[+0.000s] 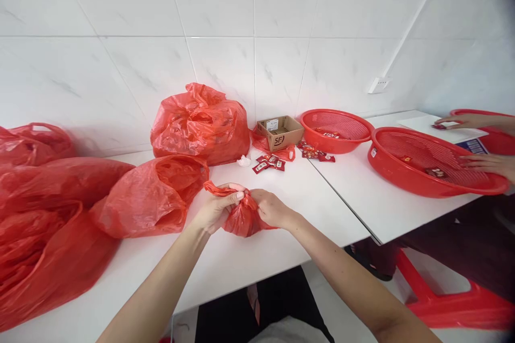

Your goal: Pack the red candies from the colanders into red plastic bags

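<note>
Both my hands are on the gathered neck of a small red plastic bag (242, 221) just above the front of the white table (281, 241). My left hand (219, 208) pinches the twisted plastic, thumb on top, and a strip of the bag sticks out to its left. On the other side, my right hand (273, 209) is closed on the neck, its fingertips partly hidden. The bag's lower part bulges with contents I cannot make out. To the left of my hands lies a larger red plastic bag (140, 198) with its mouth open.
Big filled red bags (201, 128) stand by the wall and at far left. Red packets (269, 163) lie near a cardboard box (280, 133). Red baskets (336, 144) stand at right, one large basket (414, 185) touched by another person's hand (488, 163). A red stool (450, 300) is below.
</note>
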`<state>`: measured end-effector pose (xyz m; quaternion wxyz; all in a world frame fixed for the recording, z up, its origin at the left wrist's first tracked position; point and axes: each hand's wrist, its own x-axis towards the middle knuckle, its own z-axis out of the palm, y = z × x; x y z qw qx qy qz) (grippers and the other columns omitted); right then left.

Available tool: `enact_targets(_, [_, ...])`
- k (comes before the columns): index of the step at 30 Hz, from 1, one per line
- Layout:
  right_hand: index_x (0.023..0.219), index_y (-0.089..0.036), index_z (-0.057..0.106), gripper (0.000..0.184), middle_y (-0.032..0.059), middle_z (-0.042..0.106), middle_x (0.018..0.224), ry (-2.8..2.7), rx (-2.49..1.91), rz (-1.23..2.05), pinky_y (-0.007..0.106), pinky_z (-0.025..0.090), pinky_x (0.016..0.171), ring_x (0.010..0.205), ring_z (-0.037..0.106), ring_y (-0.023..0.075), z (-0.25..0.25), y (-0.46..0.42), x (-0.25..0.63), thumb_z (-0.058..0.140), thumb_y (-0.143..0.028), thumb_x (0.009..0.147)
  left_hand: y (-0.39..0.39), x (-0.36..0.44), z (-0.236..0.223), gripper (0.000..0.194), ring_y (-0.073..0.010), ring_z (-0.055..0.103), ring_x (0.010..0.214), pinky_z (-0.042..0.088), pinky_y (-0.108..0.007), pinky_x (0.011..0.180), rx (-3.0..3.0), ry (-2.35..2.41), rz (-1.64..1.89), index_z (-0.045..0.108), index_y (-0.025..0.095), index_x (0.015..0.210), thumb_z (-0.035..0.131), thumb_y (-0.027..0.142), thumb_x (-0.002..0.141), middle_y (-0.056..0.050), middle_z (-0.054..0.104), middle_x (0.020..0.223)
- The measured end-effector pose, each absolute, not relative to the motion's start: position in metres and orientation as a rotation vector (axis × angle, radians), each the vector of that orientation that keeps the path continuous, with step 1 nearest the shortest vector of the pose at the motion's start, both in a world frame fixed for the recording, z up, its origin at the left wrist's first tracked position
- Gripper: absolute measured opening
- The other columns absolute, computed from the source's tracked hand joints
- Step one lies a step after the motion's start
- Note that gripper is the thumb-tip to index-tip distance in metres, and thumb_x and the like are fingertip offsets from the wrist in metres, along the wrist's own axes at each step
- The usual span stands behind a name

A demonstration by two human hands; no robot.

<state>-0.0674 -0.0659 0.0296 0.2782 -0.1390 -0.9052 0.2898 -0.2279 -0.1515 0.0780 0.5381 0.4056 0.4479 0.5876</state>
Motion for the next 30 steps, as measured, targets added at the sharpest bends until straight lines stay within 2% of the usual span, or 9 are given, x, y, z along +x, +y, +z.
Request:
enact_targets(3, [0.100,-0.017,0.063,0.026,0.0107,0.069,0.106,-2.374,-0.375,0.734,0.041,0.046,0.094,0.101,0.062,0.0246,0.028,-0.067,-0.066,0.047,-0.008,0.081,-0.150,-0.227,0.076,0.029,-0.0066,0.051,0.057,0.044,-0.019,0.059,0.923,1.033,1.413,0.070,0.017,0.073,0.087,0.038,0.059,0.002,0.059,0.062])
enact_targets(7, [0.124,-0.021,0.055,0.043,0.0072,0.063,0.119,-2.121,-0.374,1.018,0.036,0.045,0.098,0.111,0.058,0.0191,0.040,-0.079,-0.059,0.050,-0.010,0.083,-0.148,-0.230,0.076,0.023,-0.0085,0.056,0.064,0.046,-0.021,0.065,0.964,1.039,1.377,0.070,0.017,0.074,0.086,0.029,0.063,0.001,0.062,0.069])
enact_targets(12, [0.101,-0.019,0.060,0.015,0.0031,0.064,0.098,-1.823,-0.417,1.260,0.031,0.048,0.089,0.094,0.061,0.0149,0.057,-0.084,-0.061,0.060,-0.026,0.087,-0.146,-0.235,0.076,0.020,-0.0149,0.061,0.075,0.048,-0.029,0.077,1.094,1.083,1.320,0.070,0.015,0.077,0.084,0.019,0.063,-0.003,0.066,0.075])
enact_targets(16, [0.096,-0.019,0.059,0.016,0.0023,0.064,0.094,-1.773,-0.462,1.332,0.029,0.049,0.083,0.089,0.061,0.0143,0.057,-0.082,-0.063,0.064,-0.029,0.084,-0.149,-0.238,0.079,0.018,-0.0177,0.063,0.081,0.049,-0.032,0.081,1.230,1.151,1.315,0.068,0.015,0.078,0.081,0.020,0.066,-0.005,0.069,0.082])
enact_targets(21, [0.086,-0.020,0.058,0.002,0.0012,0.063,0.085,-1.765,-0.549,1.027,0.029,0.049,0.078,0.081,0.060,0.0145,0.051,-0.095,-0.066,0.057,-0.020,0.085,-0.149,-0.223,0.080,0.013,-0.0149,0.062,0.075,0.049,-0.028,0.071,1.423,1.330,1.473,0.058,0.018,0.079,0.070,0.020,0.076,-0.002,0.064,0.080])
enact_targets(24, [0.083,-0.021,0.057,0.013,0.0024,0.062,0.083,-1.809,-0.525,0.726,0.030,0.049,0.078,0.083,0.060,0.0158,0.049,-0.108,-0.071,0.048,-0.012,0.087,-0.146,-0.210,0.071,0.012,-0.0140,0.061,0.075,0.049,-0.027,0.069,1.529,1.447,1.666,0.049,0.021,0.082,0.061,0.018,0.081,0.001,0.060,0.080])
enact_targets(26, [0.084,-0.021,0.057,0.014,0.0034,0.062,0.085,-1.817,-0.515,0.674,0.030,0.049,0.079,0.086,0.060,0.0163,0.051,-0.114,-0.073,0.047,-0.012,0.087,-0.145,-0.208,0.063,0.009,-0.0141,0.059,0.076,0.048,-0.028,0.071,1.608,1.520,1.755,0.050,0.022,0.083,0.058,0.017,0.083,0.000,0.058,0.082])
enact_targets(28, [0.093,-0.022,0.057,0.010,0.0036,0.064,0.091,-1.792,-0.528,0.844,0.031,0.049,0.083,0.089,0.061,0.0161,0.056,-0.116,-0.073,0.051,-0.016,0.087,-0.145,-0.210,0.059,0.007,-0.0146,0.058,0.078,0.047,-0.029,0.073,1.692,1.575,1.809,0.052,0.022,0.088,0.056,0.017,0.085,0.000,0.057,0.085])
enact_targets(30, [0.107,-0.022,0.056,0.021,0.0028,0.065,0.095,-1.711,-0.521,1.190,0.032,0.050,0.087,0.092,0.063,0.0160,0.064,-0.114,-0.071,0.059,-0.023,0.086,-0.148,-0.217,0.060,0.008,-0.0154,0.058,0.083,0.047,-0.030,0.076,1.787,1.605,1.816,0.054,0.022,0.093,0.056,0.018,0.086,-0.001,0.058,0.089])
